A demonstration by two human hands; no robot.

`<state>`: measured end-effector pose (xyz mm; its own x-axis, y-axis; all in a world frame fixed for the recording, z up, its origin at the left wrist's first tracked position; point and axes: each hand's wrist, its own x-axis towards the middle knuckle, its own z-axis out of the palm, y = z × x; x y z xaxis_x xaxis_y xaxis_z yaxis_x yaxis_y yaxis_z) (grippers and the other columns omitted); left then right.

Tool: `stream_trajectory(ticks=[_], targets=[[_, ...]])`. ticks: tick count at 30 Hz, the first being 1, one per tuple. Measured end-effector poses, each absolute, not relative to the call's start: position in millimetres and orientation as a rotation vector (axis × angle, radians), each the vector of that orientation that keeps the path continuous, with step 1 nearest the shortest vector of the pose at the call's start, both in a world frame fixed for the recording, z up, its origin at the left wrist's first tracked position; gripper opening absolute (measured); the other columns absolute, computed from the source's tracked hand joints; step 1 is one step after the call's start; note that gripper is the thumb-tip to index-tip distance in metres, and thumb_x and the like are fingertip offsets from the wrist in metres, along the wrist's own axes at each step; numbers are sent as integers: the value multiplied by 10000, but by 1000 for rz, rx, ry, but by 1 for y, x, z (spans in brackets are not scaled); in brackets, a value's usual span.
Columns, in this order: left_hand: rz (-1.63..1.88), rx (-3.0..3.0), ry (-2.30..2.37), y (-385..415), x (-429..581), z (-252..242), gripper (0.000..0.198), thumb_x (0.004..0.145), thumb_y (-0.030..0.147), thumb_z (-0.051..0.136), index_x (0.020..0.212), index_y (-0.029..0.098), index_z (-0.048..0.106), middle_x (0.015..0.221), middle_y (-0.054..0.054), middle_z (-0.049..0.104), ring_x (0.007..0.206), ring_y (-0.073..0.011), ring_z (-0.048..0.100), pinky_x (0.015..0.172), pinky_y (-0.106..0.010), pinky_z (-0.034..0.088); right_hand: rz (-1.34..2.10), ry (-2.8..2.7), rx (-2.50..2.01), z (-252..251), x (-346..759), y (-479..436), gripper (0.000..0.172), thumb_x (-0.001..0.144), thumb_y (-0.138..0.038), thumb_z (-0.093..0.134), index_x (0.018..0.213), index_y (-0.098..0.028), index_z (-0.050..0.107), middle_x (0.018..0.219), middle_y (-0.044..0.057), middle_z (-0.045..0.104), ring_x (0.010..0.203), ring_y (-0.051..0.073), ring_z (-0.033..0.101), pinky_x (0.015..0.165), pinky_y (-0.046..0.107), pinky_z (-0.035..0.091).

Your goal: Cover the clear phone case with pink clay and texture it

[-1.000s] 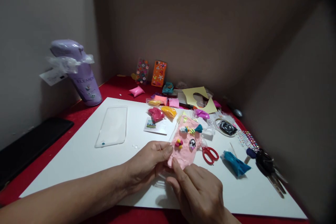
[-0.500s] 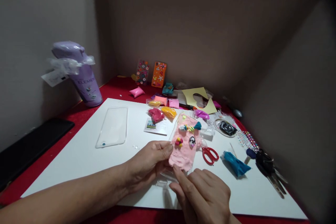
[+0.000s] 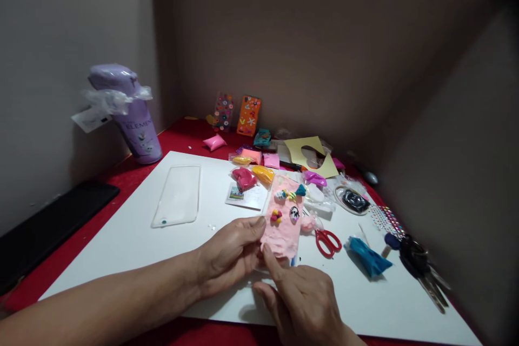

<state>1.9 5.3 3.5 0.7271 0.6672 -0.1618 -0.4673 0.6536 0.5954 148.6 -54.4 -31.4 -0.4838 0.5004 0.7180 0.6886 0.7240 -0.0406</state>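
Observation:
A phone case [image 3: 285, 233] covered in pink clay is tilted up above the white board. My left hand [image 3: 233, 246] grips its left edge, thumb on the front and fingers behind. Small clay decorations sit on the pink layer: a twisted multicoloured piece, a pink and yellow flower and a black and white eye-like shape. My right hand [image 3: 304, 297] presses its extended index fingertip against the lower left corner of the clay. Its thumb is held apart below, and nothing is held in it. Red-handled scissors [image 3: 328, 242] lie just right of the case, beside a bag of pink clay [image 3: 308, 223].
On the white board [image 3: 133, 270] lie a clear phone case [image 3: 178, 194], several clay packets, a blue clay packet [image 3: 368, 257], rhinestones [image 3: 387, 220] and keys [image 3: 425, 275]. A purple bottle [image 3: 140, 130] stands back left. Two decorated cases lean at the wall, one orange [image 3: 248, 115].
My right index fingertip has slid slightly up and left along the clay's lower corner. The pink case has turned a little in my left hand. The whole view has shifted slightly.

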Motion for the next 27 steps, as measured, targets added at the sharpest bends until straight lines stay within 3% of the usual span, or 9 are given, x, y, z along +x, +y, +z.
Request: stream_trajectory(ticks=[9, 21, 27], targets=[[676, 507, 407, 2, 4, 1, 282, 919, 204, 411, 938, 23, 626, 868, -150, 618, 806, -185, 603, 898, -414, 409, -181, -2193, -858, -30, 142, -52, 419, 875, -182, 515, 1226, 32, 435, 534, -2, 588, 421, 127, 486, 400, 272, 296], [649, 446, 403, 6, 6, 13, 304, 918, 170, 354, 1030, 8, 587, 850, -157, 616, 828, -224, 601, 854, -413, 418, -186, -2141, -787, -31, 152, -53, 372, 842, -110, 550, 1193, 4, 506, 527, 2, 571, 427, 100, 438, 417, 244, 293], [664, 471, 416, 5, 5, 11, 319, 922, 185, 362, 1054, -14, 574, 878, -166, 609, 806, -202, 596, 786, -341, 441, -306, -2119, -784, -27, 153, -56, 326, 825, -143, 589, 1124, -16, 569, 511, -10, 555, 442, 96, 427, 430, 249, 280]])
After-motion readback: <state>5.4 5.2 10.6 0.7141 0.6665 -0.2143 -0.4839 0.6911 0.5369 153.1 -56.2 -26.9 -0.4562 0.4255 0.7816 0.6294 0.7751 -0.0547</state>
